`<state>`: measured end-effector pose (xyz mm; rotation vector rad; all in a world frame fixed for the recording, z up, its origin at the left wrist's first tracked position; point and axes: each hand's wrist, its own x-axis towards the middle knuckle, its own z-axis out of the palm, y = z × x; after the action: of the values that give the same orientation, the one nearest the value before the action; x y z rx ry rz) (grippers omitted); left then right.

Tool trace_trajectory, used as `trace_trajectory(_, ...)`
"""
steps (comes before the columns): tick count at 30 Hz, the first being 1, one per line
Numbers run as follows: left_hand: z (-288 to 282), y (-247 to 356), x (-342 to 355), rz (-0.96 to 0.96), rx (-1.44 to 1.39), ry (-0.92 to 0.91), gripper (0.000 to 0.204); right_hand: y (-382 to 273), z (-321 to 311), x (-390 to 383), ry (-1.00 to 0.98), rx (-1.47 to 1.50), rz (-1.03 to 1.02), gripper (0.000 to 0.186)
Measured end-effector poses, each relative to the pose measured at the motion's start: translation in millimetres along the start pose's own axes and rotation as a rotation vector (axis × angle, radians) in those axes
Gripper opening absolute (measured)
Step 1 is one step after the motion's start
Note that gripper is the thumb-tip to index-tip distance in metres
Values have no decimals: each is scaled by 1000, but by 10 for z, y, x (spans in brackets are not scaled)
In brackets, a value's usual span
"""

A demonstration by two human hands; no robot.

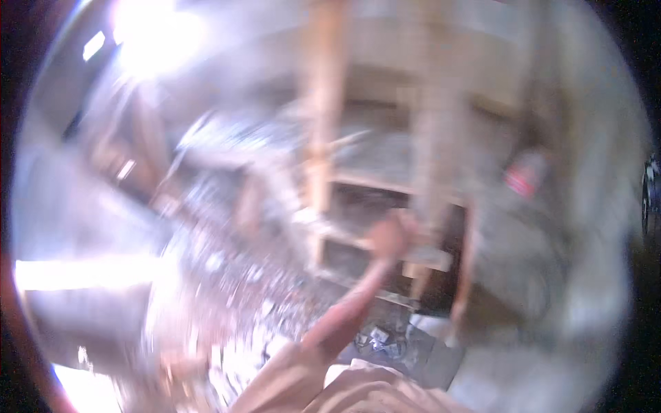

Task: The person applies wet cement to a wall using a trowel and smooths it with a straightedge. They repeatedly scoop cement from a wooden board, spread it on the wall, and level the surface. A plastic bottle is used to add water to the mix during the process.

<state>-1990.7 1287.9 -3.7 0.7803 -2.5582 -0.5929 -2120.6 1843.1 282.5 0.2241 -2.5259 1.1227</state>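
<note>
Light (162,38) is glaring, 10–11 o'clock | white strip (89,273) is shining, 8–9 o'clock | rubbly floor (241,275) is blurring, 7–8 o'clock

One of the hands (392,235), blurred, extends before a wooden frame (318,179).

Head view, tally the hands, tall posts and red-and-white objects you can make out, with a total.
Left hand: 1
Posts: 2 (tan post, pale post), blurred
Red-and-white object: 1, too blurred to identify
Total: 4
</note>
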Motion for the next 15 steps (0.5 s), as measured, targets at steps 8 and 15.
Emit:
trace_trajectory(8,-660,505,-256,-177,-175,108,36,-146,1814,-1975,-527,176,170,24)
trace_trajectory(15,-615,547,-189,-153,-168,103,33,-353,2009,-3129,-726,292,498,24)
